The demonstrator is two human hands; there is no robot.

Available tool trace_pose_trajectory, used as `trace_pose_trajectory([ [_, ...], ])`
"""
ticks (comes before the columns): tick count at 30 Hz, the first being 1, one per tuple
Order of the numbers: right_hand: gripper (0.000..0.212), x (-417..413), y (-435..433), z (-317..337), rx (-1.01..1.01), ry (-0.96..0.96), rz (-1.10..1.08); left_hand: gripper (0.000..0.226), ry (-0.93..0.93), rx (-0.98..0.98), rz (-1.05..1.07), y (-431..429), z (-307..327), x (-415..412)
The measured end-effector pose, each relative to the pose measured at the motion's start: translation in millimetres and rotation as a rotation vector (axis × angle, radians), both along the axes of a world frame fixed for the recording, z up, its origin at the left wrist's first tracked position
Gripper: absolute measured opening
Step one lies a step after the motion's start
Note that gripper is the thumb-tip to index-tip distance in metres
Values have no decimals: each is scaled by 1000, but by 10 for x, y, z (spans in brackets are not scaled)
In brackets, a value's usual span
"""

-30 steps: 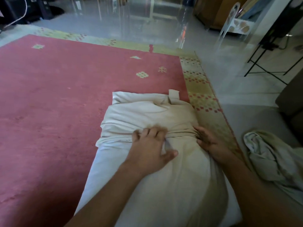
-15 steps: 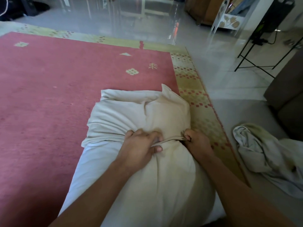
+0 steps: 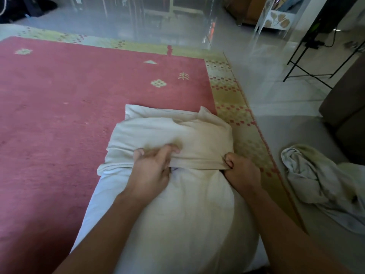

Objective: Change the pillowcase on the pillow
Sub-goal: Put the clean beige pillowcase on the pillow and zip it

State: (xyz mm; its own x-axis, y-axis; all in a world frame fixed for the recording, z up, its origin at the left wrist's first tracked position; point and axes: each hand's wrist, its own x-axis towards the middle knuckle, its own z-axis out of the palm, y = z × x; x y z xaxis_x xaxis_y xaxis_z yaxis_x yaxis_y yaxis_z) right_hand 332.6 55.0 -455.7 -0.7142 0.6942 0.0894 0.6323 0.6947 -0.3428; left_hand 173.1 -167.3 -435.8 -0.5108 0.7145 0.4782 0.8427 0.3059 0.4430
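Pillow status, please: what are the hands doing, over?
Left hand and right hand both grip the pillowcase hem. Only the far end of the pillow is covered. Nothing blocking; cloth lies apart on the floor.

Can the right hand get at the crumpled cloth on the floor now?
Probably yes: only rug border and floor lie between right hand and crumpled cloth; it grips the pillowcase, though.

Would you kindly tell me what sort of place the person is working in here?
Most likely a living room in a home: a large pink rug lies on a glossy tiled floor, what looks like a brown sofa stands at the right, and a wooden cabinet stands at the far side.
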Motion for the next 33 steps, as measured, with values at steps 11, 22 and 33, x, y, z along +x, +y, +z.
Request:
trace_pose_trajectory([
  [11, 43, -495, -1010, 492, 40, 43, 401, 32, -574, -200, 156, -956, -272, -956],
  [22, 75, -1034, -2500, 252, 239, -196, 425, 16, -990, 323, 310, -1105, -637, -845],
  [33, 20, -1136, -2179, 318, 450, 99, 581, 43, -1071, 539, 119, -1144, -163, -647],
])
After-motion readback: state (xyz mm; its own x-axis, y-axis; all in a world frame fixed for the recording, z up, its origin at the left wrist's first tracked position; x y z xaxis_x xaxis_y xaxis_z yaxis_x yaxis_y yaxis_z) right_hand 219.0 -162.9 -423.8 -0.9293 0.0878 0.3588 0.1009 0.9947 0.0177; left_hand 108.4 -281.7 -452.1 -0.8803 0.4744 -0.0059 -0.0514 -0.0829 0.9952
